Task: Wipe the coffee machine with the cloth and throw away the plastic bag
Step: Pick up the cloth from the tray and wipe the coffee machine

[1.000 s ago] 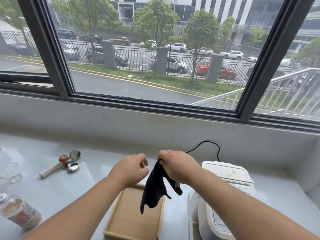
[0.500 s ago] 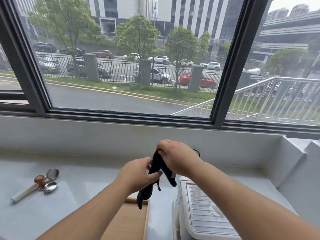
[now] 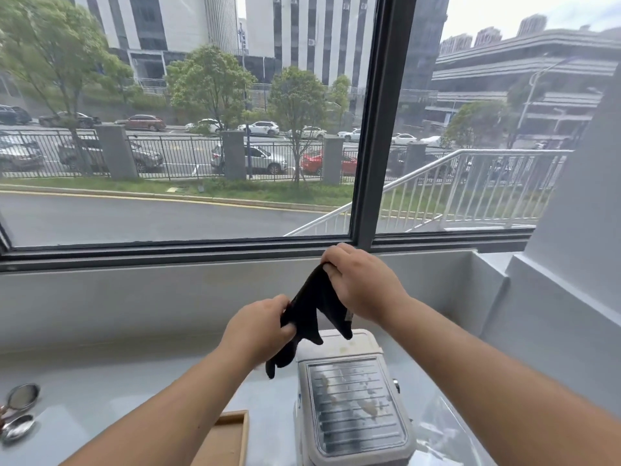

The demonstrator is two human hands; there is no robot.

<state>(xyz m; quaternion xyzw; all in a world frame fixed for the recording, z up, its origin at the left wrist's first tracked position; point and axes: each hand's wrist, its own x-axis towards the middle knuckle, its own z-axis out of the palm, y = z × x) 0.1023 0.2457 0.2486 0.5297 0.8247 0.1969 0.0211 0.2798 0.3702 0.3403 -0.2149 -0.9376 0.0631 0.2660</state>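
Two hands hold the black cloth (image 3: 312, 307) up over the white coffee machine (image 3: 353, 398), which stands by the counter's (image 3: 100, 381) near edge. The right hand (image 3: 363, 285) has its fingers curled round the cloth's top. The left hand (image 3: 258, 326) pinches it lower down. A wooden tray (image 3: 228, 438) lies just left of the machine.
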